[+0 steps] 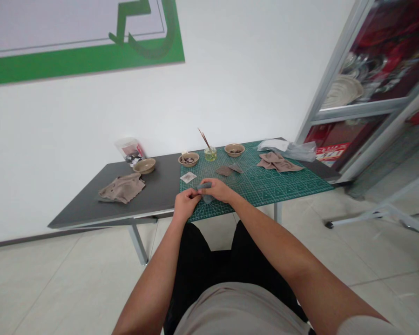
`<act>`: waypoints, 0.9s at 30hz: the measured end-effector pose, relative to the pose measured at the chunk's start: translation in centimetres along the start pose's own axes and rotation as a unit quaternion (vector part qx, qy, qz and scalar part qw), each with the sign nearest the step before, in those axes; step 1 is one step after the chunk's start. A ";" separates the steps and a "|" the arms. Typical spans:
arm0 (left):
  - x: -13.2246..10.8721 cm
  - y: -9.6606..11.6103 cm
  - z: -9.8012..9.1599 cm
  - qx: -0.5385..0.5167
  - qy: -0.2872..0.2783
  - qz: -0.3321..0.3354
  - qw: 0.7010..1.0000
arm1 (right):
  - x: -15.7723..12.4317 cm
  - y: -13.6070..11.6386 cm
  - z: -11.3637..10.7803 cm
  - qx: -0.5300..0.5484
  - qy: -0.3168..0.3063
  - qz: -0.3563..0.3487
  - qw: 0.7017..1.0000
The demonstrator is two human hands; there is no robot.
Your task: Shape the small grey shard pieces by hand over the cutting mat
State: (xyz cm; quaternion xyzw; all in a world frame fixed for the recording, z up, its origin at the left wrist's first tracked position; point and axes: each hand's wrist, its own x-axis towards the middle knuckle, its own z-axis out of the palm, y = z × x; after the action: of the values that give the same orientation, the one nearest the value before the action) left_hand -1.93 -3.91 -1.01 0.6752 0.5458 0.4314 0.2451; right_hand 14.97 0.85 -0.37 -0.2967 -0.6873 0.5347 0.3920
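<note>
Over the front part of the green cutting mat (pixel 272 186), both hands meet at a small grey cloth (pixel 207 198). My left hand (pixel 186 203) is closed, with its fingertips pinching the cloth's left side. My right hand (pixel 215 188) is closed on the same cloth from the right. The cloth's lower part hangs between and under the fingers. Just behind my hands lies a small white patterned square (pixel 188 177). Brown and grey squares (pixel 224 170) rest farther back on the mat.
Along the back stand a bowl of small items (pixel 188 159), a glass jar with sticks (pixel 210 154) and another bowl (pixel 234 150). Brown cloths lie left (pixel 123 188) and right (pixel 278 162). An empty-looking bowl (pixel 144 166) and plastic container (pixel 130 151) are at left.
</note>
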 end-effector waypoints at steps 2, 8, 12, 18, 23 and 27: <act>0.0 0.1 0.0 0.017 -0.005 0.004 1.000 | 0.0 -0.1 0.0 -0.026 -0.014 -0.022 0.999; -0.1 0.6 0.0 0.005 0.002 0.000 1.000 | -0.1 0.0 0.0 0.016 -0.005 -0.039 0.999; -0.1 0.6 -0.1 -0.023 0.004 -0.007 1.000 | -0.1 0.1 -0.1 0.023 0.006 -0.031 0.999; 0.1 0.1 -0.2 -0.039 0.006 0.008 0.999 | 0.0 0.2 -0.1 0.019 0.033 -0.005 0.999; 0.2 -0.2 -0.1 -0.059 0.011 0.015 0.998 | 0.0 0.2 -0.2 0.027 0.058 0.021 0.998; 0.2 -0.5 0.1 -0.082 0.026 0.013 0.996 | 0.0 0.2 -0.4 0.062 0.072 0.031 0.995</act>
State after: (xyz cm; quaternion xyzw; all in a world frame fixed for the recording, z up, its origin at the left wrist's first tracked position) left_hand -2.11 -3.56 -1.35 0.6481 0.5059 0.4957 0.2799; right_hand 15.29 1.13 -0.51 -0.3306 -0.6136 0.5653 0.4411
